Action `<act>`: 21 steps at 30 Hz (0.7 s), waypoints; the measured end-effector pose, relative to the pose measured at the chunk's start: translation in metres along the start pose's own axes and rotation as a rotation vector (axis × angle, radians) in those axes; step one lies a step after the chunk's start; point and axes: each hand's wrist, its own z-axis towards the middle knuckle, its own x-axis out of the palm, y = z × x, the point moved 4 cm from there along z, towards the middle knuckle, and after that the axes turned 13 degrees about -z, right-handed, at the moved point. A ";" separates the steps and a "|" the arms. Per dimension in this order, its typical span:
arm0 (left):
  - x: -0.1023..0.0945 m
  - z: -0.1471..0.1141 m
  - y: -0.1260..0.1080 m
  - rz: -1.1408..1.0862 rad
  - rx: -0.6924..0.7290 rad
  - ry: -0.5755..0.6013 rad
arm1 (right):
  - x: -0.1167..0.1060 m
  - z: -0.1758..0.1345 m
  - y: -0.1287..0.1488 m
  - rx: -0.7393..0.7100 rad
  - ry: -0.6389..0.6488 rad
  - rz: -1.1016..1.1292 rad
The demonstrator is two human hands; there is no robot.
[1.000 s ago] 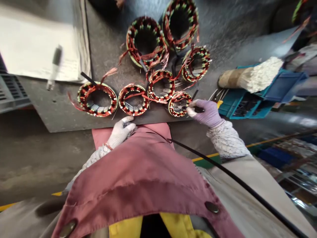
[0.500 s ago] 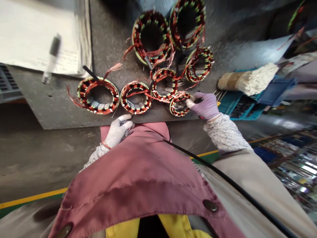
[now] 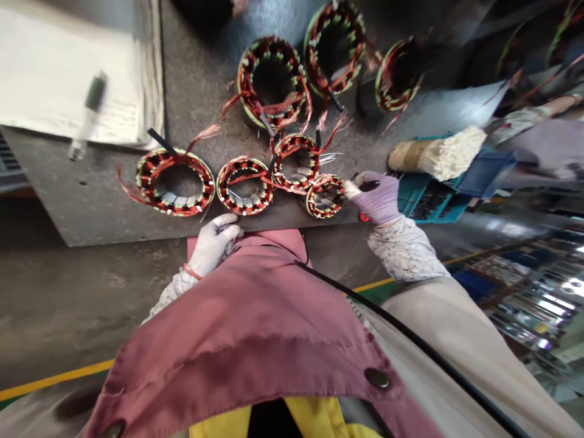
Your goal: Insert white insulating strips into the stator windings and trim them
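My right hand (image 3: 376, 198), in a purple glove with bare fingertips, is closed around a small tool with a black part and a red end (image 3: 364, 217); its kind is unclear. Its fingertips are just right of the smallest stator (image 3: 325, 196), a ring wound with copper wire. At the table's front edge rests my left hand (image 3: 214, 243), white-gloved, fingers loosely bent and thumb apart, with nothing visible in it. Closest to it are a stator (image 3: 245, 187) and a larger stator (image 3: 175, 182) with a black sleeve on its lead. Another stator (image 3: 296, 162) touches the smallest one.
Further back stand two big stators (image 3: 272, 82) and a tilted, blurred one (image 3: 399, 76). Paper sheets (image 3: 68, 67) with a marker pen (image 3: 89, 115) lie at left. To the right, a bundle of white rods (image 3: 451, 152) lies over teal bins (image 3: 410, 194). A person's sleeve (image 3: 524, 125) is at far right.
One stator at the back right has shifted away and to the right. My right hand has drawn slightly away from the smallest stator. My left hand stays at the table edge.
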 end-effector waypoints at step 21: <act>0.000 -0.019 -0.005 0.005 0.009 0.051 | -0.031 -0.024 -0.016 -0.145 -0.018 0.457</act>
